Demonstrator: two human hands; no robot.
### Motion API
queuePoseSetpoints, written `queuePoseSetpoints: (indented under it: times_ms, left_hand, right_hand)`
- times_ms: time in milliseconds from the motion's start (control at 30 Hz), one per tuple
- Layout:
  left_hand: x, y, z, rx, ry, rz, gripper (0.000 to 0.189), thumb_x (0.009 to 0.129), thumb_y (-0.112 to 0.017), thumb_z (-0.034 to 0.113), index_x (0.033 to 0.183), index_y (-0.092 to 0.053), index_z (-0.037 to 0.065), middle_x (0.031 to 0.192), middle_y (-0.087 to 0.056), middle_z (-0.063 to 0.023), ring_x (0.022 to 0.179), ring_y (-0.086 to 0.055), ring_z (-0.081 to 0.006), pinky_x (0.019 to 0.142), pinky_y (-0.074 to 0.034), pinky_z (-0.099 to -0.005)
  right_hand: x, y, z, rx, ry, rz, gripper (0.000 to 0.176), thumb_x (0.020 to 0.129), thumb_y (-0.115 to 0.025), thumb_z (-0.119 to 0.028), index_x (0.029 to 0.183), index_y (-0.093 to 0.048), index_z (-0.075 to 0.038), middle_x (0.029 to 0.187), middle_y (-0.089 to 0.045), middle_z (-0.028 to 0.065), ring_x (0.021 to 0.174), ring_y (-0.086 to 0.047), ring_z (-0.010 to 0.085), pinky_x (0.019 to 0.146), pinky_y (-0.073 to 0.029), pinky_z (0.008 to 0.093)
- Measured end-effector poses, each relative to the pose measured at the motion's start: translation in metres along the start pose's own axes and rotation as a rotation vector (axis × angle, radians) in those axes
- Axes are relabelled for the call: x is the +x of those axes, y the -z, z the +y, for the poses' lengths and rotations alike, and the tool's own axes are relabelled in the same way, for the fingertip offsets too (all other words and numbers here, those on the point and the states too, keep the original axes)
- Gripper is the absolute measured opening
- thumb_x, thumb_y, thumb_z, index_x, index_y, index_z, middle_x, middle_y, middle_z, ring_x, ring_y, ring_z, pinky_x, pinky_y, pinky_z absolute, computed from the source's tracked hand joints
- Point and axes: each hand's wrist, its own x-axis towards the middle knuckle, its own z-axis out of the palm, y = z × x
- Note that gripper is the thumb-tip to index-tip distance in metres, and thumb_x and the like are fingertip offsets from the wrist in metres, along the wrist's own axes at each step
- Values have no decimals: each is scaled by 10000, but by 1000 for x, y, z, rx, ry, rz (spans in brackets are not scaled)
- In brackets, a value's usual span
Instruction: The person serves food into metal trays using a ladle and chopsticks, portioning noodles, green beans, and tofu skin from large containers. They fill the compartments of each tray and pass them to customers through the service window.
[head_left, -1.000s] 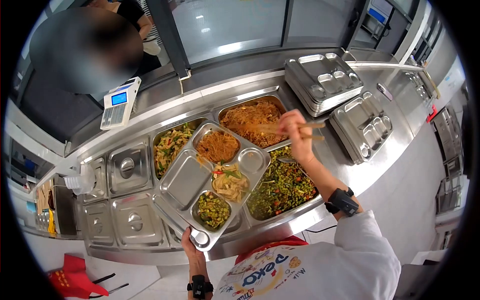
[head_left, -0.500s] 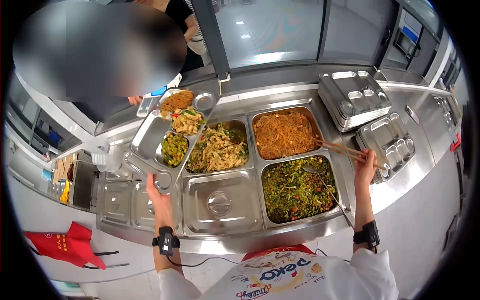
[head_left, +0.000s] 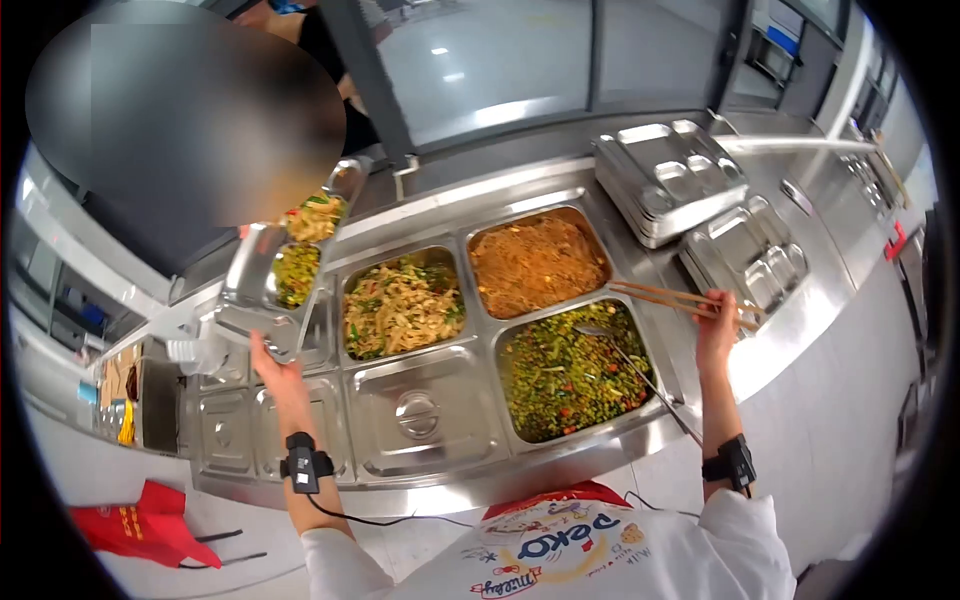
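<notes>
At the counter's left, my left hand (head_left: 277, 368) grips the near end of a steel compartment tray (head_left: 246, 268). Two portions of food (head_left: 297, 275) show in it; its far end is partly covered by the blurred area. My right hand (head_left: 715, 325) is closed around a pair of wooden chopsticks (head_left: 660, 293), whose tips point left by the pan of reddish-brown noodles (head_left: 540, 260). In front of the noodles, a pan of chopped green vegetables (head_left: 570, 375) has a metal spoon (head_left: 630, 357) in it. Left of the noodles is a pan of pale strips with greens (head_left: 405, 305).
Lidded pans (head_left: 420, 415) line the counter's near left. A tall stack of steel trays (head_left: 670, 180) stands at the back right, with more trays (head_left: 750, 255) beside it. Another person (head_left: 320, 60), mostly blurred, is across the counter at upper left.
My left hand and the tray have moved left, toward the person across the counter. The view has shifted slightly. My right hand still holds the chopsticks near the noodles.
</notes>
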Motion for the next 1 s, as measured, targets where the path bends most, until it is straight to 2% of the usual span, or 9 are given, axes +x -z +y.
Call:
queuePoseSetpoints:
  times_ms: [67, 100, 233, 333, 433, 533, 633, 800, 1000]
  left_hand:
    - [-7, -19, 2, 146, -81, 55, 325, 861, -563, 280, 1056, -524, 24, 971, -585, -57, 864, -578, -178, 760, -493, -316]
    - [28, 4, 1, 144, -6, -67, 354, 853, -575, 287, 1083, -515, 24, 1005, -584, -58, 891, -575, -193, 776, -492, -330]
    - [60, -10, -8, -134, 15, -211, 332, 881, -537, 245, 1096, -499, -5, 1055, -571, -84, 938, -563, -211, 816, -484, -343]
    - [-26, -70, -16, -61, 134, -174, 316, 891, -520, 228, 1103, -490, -5, 1010, -580, -84, 908, -572, -210, 836, -480, -343]
    - [-82, -52, -44, 95, 244, -297, 334, 883, -529, 207, 1156, -470, 25, 930, -583, -51, 853, -580, -188, 797, -488, -338]
    - [-150, -8, -79, 251, 352, -246, 108, 873, -526, 182, 922, -497, 90, 705, -463, 12, 631, -472, -115, 607, -443, -269]
    - [-209, 29, -105, 316, 453, -99, 237, 877, -505, 195, 689, -378, 129, 587, -312, 29, 522, -313, -93, 508, -349, -241]
    - [-265, 69, -121, 224, 561, 30, 327, 900, -463, 225, 627, -310, 132, 528, -267, 22, 509, -330, -125, 489, -316, -266]
    - [-293, 67, -107, 348, 486, 64, 356, 913, -446, 268, 612, -313, 132, 525, -286, 3, 485, -375, -140, 468, -319, -278]
  right_hand:
    - [-2, 4, 7, -8, -35, 4, 325, 907, -450, -387, 855, -530, -77, 783, -523, 26, 667, -495, 109, 550, -437, 251]
    - [-3, 5, 7, -54, -35, -20, 336, 905, -448, -393, 851, -530, -71, 772, -520, 26, 662, -497, 107, 554, -446, 258]
    - [-6, 12, 13, -79, 20, -60, 274, 932, -406, -290, 849, -496, -44, 752, -490, 42, 621, -478, 108, 493, -447, 262]
    - [-7, 24, 16, -183, -11, -90, 279, 938, -400, -286, 834, -481, -40, 757, -489, 48, 629, -483, 106, 474, -453, 254]
    - [-12, 31, 13, -220, -40, -102, 280, 941, -398, -293, 835, -477, -46, 768, -495, 52, 643, -491, 106, 477, -472, 252]
    - [-14, 38, 6, -166, -80, -108, 270, 942, -405, -293, 847, -478, -51, 790, -505, 55, 656, -501, 108, 500, -498, 261]
    - [-9, 51, 18, -111, -92, -116, 258, 939, -417, -288, 864, -481, -51, 814, -514, 60, 680, -517, 113, 540, -521, 274]
    - [37, 15, 59, -103, -33, -132, 230, 934, -440, -257, 864, -488, -44, 779, -534, 55, 664, -557, 132, 580, -540, 287]
    - [84, -38, 143, -348, -75, -244, 196, 922, -463, -200, 845, -496, -22, 707, -534, 60, 578, -531, 113, 527, -480, 280]
